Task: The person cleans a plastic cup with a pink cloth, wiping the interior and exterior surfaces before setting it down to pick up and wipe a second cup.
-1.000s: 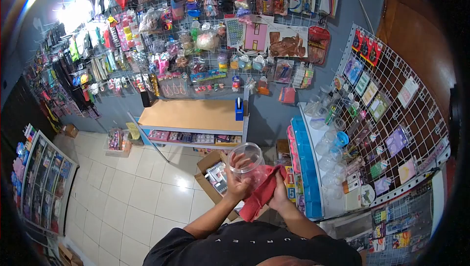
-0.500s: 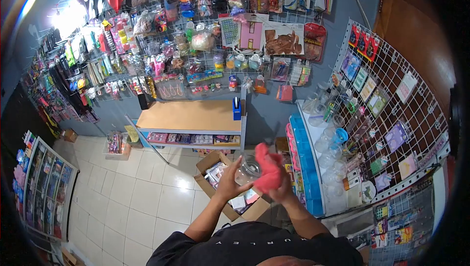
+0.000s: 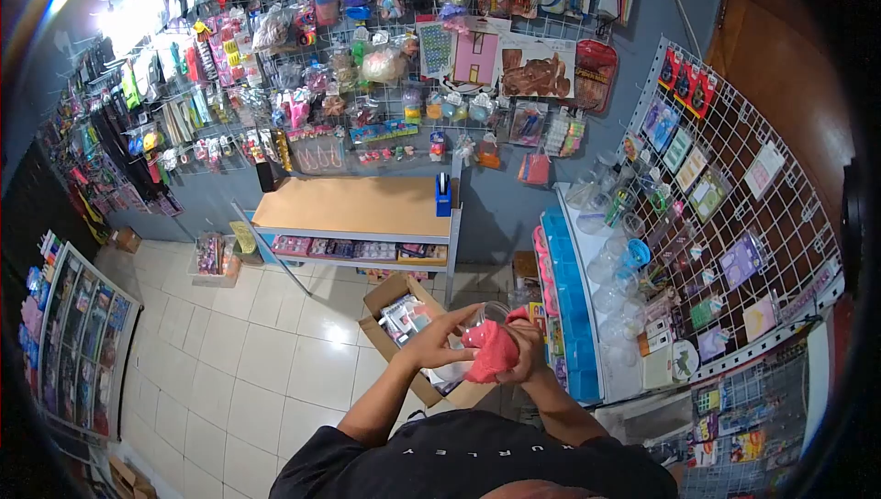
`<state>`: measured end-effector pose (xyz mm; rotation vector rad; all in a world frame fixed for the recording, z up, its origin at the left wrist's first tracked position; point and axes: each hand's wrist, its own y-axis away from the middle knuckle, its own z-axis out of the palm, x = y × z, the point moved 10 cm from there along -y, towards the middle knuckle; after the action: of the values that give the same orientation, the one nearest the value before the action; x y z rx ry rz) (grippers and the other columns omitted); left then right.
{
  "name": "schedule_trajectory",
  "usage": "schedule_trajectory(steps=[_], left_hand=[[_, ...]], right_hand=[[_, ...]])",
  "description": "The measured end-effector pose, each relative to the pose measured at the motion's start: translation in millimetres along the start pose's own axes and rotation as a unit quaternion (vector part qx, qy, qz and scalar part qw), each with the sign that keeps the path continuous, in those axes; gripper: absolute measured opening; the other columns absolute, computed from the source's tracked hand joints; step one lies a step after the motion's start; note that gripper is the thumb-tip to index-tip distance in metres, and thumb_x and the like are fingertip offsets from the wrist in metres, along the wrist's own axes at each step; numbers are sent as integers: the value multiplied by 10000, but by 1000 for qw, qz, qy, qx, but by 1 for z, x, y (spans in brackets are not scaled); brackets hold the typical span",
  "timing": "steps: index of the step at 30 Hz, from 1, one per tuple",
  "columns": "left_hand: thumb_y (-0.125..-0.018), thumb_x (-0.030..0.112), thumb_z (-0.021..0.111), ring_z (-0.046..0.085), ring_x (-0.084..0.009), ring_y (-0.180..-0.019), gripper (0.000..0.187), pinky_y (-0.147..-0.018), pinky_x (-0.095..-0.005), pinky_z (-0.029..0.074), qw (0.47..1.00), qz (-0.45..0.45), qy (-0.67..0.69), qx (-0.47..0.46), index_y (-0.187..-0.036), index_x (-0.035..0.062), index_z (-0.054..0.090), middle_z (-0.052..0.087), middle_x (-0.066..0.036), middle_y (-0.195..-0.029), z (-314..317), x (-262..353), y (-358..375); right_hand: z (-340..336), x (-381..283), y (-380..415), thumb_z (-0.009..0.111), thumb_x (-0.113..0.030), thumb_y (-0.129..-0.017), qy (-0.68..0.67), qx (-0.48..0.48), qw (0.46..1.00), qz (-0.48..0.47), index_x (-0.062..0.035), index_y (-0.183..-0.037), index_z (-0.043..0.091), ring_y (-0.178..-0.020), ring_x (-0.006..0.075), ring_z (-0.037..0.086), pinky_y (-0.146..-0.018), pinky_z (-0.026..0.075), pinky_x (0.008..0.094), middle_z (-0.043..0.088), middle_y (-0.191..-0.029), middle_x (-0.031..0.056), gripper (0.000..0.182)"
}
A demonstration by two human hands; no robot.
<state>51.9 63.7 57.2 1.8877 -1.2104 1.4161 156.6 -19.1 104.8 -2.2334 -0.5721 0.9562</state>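
Note:
A clear plastic jar (image 3: 494,312) is held up in front of my body, above an open cardboard box. My left hand (image 3: 439,341) grips the jar from its left side, fingers curled around it. Bunched in my right hand (image 3: 527,352) is a red cloth (image 3: 493,354), pressed against the near and right side of the jar. The cloth covers much of the jar's lower part and some of my fingers. Below, the cardboard box (image 3: 373,306) contains packaged items, partly hidden by my hands and forearms.
Ahead stands a wooden-topped table (image 3: 358,207) with a blue tape dispenser (image 3: 443,196). To the right, a white shelf (image 3: 613,363) bears several clear jars, beside blue bins (image 3: 571,315). A wire grid rack (image 3: 780,214) rises behind it. A display rack (image 3: 78,343) stands left on the tiled floor.
The cloth has moved down and closer against the jar, with my right hand now wrapped around it. My left hand and the jar have shifted slightly right and down. The view has tilted a little.

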Motion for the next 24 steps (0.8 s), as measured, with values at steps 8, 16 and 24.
schedule_trajectory(steps=[8,16,24], left_hand=[[-830,468,708,568,-210,-1149,862,-980,-348,444,926,52,360,-103,-1451,-37,389,545,-139,-1358,12,-2,4],[-834,564,669,568,-220,-1185,886,-1007,-394,463,850,-32,515,-103,-1424,-40,403,537,-140,-1353,50,-78,16],[-831,269,762,566,-139,-1131,747,-960,-329,480,946,24,318,-54,-1439,2,421,601,-57,-1264,21,-45,13]], right_hand=[[-15,-30,-16,749,-336,-708,-122,17,989,-83,27,-879,655,-681,313,635,-665,502,425,637,-740,124,411],[-5,3,-6,738,-289,-768,-225,19,973,-43,-18,-808,649,-738,286,650,-778,505,416,665,-774,97,287],[9,33,18,705,-419,-735,-174,57,983,17,16,-922,649,-852,397,662,-820,501,461,699,-885,167,476]])
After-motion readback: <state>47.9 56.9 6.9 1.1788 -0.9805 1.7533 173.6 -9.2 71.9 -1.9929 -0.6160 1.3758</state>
